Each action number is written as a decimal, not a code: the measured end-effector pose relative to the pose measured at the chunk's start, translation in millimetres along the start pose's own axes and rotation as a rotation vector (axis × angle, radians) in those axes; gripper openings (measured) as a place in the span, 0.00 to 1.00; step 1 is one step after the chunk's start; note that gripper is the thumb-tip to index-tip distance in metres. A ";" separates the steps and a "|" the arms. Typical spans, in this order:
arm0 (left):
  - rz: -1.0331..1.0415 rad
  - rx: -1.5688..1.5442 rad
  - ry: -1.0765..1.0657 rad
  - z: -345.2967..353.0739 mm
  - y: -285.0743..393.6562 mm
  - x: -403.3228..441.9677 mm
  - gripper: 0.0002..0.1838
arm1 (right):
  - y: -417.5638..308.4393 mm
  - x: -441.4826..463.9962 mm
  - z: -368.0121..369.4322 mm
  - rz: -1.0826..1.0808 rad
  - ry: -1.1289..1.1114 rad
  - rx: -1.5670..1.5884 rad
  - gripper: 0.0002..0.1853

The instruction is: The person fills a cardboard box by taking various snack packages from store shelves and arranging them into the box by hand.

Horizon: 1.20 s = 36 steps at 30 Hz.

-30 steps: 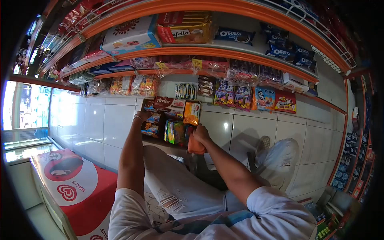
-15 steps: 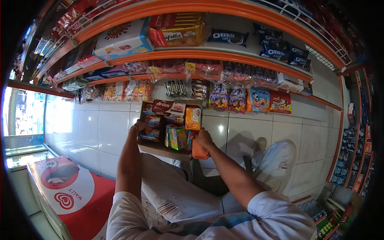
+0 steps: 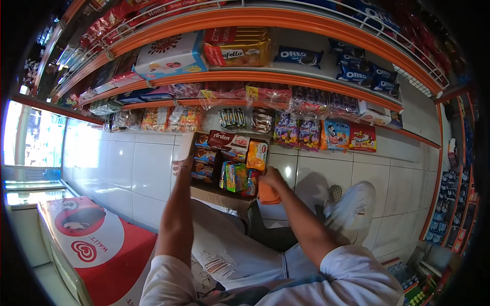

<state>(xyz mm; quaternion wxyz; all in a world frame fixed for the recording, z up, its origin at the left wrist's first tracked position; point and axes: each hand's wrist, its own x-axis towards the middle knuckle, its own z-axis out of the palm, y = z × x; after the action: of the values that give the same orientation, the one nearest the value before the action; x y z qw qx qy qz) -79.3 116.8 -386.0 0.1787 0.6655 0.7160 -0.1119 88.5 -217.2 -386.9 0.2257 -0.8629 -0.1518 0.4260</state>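
Note:
An open cardboard box (image 3: 219,194) sits on the floor below the shelf, packed with snacks. In it are a dark red Arden box (image 3: 229,143), brown-and-blue packs (image 3: 204,162), an orange pack (image 3: 257,155) and several green and yellow packs (image 3: 234,176). My left hand (image 3: 181,166) is closed at the box's left wall, its fingers partly hidden. At the opposite side, my right hand (image 3: 273,177) is closed on a folded orange cloth (image 3: 269,194) that hangs beside the box's right front corner.
Orange-edged shelves (image 3: 245,76) stand ahead, holding Oreo packs (image 3: 299,55) and a gold-and-red wafer pack (image 3: 239,48). Bagged snacks (image 3: 298,130) line the bottom. A red-and-white Wall's freezer (image 3: 97,245) is at left. Tiled floor (image 3: 326,171) lies right of the box.
The whole view has shifted, so shelves and box appear slightly farther right. Both hands stay beside the box, and the orange cloth is still in my right hand.

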 end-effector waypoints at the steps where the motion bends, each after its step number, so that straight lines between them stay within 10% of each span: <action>1: -0.218 -0.507 -0.037 -25.0 4.0 -19.5 0.58 | -2.4 -0.7 -16.0 -0.047 -0.064 -0.044 0.27; 4: -0.513 -0.717 -0.249 60.6 -45.5 -3.0 0.38 | -25.6 7.2 -68.7 0.084 -0.092 0.004 0.29; 5: -0.190 -1.245 -0.132 180.1 -85.8 36.4 0.29 | -8.6 40.2 -51.2 0.108 0.025 0.078 0.29; 6: -0.184 -1.260 -0.118 156.1 -91.1 -38.8 0.29 | 0.0 55.2 -40.1 0.028 -0.034 0.120 0.31; 7: -0.796 -1.385 -0.481 97.5 -20.1 -94.7 0.16 | 2.6 61.0 -32.0 -0.055 -0.094 0.157 0.32; 9: -0.812 -1.345 -0.400 136.5 -33.5 -80.3 0.18 | -21.6 24.6 -55.5 -0.198 -0.426 0.115 0.42; 11: -0.834 -1.207 -0.262 180.2 -39.0 -69.0 0.22 | 26.4 64.8 18.7 -0.126 -0.157 0.040 0.61; 15: -0.876 -0.975 -0.086 260.4 -91.1 -51.6 0.30 | 25.3 30.4 42.8 -0.071 -0.121 0.097 0.50; 17: -0.542 -1.215 -0.682 262.4 -112.4 -36.9 0.17 | 24.6 29.4 57.5 -0.125 -0.168 0.103 0.44; 24: -0.833 -1.237 -0.504 192.8 -52.3 -96.5 0.17 | 28.5 62.9 45.7 -0.154 -0.050 0.134 0.27; 26: -0.478 -1.119 -0.481 213.5 -49.7 -95.4 0.17 | 28.0 55.6 38.7 -0.135 -0.095 0.179 0.27; 32: 0.373 0.711 -0.740 158.1 -19.3 -145.9 0.24 | 33.3 23.1 11.1 0.110 -0.156 0.124 0.32; 36: 0.667 0.557 -0.624 207.9 -33.9 -166.0 0.22 | 76.9 37.0 8.1 -0.168 0.015 0.067 0.28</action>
<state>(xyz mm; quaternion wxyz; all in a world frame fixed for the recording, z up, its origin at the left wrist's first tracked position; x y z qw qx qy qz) -82.4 -120.6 -510.9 0.2257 0.8143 0.3214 -0.4274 109.2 -263.8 -455.8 0.2903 -0.8423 -0.2077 0.4039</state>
